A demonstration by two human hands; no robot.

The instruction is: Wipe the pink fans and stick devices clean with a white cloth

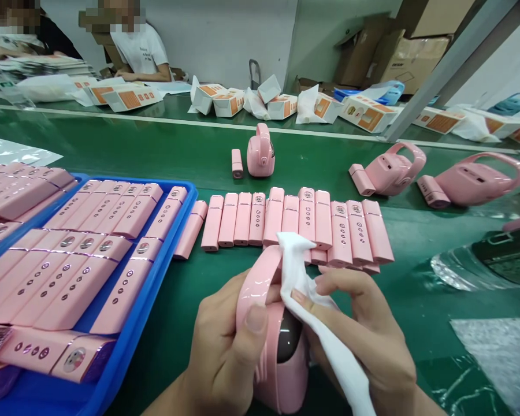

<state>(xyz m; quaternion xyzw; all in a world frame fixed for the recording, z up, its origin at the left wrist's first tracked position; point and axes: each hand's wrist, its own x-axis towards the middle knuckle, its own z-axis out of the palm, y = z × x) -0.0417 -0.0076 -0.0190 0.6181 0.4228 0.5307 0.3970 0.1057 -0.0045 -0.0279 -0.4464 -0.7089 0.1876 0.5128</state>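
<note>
Left: a blue tray [156, 289] on the green desk [156, 156], packed with flat pink bars [91, 254]. Centre foreground: the left hand [225, 352] is closed around the handle of a pink device [281, 381], thumb on top, holding it over the desk's near edge. The right hand [364, 335] pinches a white cloth [297, 266] against the device's front. Behind the hands, a row of pink bars [299, 222] lies side by side. Right: two similar devices [394, 167].

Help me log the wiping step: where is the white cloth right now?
Head view, low centre: the white cloth is pinched in the right hand against the pink device that the left hand holds, just before the row of pink remotes.
</note>
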